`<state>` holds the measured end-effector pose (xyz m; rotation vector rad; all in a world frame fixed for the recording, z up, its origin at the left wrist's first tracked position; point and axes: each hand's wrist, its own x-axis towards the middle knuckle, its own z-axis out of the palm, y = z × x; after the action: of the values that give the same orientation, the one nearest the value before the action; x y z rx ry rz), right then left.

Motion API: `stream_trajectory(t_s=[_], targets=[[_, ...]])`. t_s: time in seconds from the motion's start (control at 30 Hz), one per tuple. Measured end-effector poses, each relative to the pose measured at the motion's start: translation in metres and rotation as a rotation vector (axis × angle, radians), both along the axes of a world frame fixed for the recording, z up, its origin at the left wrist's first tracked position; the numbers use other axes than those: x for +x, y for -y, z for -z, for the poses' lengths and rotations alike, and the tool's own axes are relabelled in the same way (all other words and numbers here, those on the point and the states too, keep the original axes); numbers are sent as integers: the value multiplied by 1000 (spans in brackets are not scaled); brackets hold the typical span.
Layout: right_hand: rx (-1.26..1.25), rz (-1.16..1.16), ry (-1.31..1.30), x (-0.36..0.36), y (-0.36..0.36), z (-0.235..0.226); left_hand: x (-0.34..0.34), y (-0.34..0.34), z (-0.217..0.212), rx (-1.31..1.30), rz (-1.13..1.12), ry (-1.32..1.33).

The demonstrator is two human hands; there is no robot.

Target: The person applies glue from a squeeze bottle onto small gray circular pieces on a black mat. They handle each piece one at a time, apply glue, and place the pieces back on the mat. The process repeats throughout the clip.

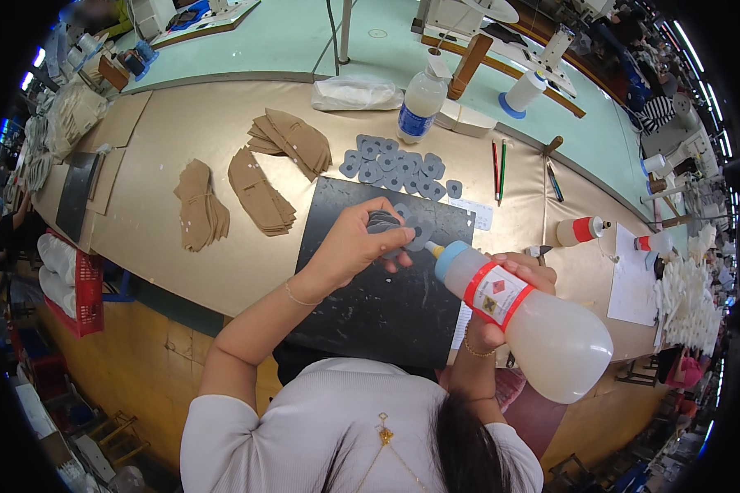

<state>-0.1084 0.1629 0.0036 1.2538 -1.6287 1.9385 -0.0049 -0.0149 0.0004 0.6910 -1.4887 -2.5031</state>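
Note:
My left hand (355, 242) holds a small stack of grey rounded patches (403, 226) above a black mat (370, 287). My right hand (501, 296) grips a translucent squeeze bottle (534, 316) with a red-edged label and a blue cap. The bottle is tilted, and its yellow nozzle touches the grey patches. More grey patches (390, 164) lie spread on the tan table beyond the mat.
Stacks of tan cut fabric pieces (259, 193) lie on the left of the table (181, 123). A plastic water bottle (419, 107), pencils (498, 168), a second small glue bottle (580, 230) and white paper sheets (633, 279) stand further back and right. A red basket (82, 300) hangs at the left edge.

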Motion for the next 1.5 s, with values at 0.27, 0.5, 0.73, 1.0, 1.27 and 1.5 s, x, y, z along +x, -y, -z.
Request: stream_trajectory(t_s=[0.27, 0.5, 0.73, 1.0, 1.27, 1.5], targets=[[40, -47, 7, 9, 4, 3, -1, -6, -1, -190, -46, 41], [111, -72, 37, 8, 2, 2, 0, -7, 0, -220, -54, 41], [31, -76, 43, 0, -5, 10, -15, 2, 25, -307, 26, 153], [19, -72, 61, -3, -7, 14, -83, 74, 100, -406, -271, 200], [4, -29, 108, -1, -10, 11, -70, 116, 102, -233, -241, 163], [20, -13, 75, -2, -2, 9, -24, 70, 47, 286, -34, 39]])
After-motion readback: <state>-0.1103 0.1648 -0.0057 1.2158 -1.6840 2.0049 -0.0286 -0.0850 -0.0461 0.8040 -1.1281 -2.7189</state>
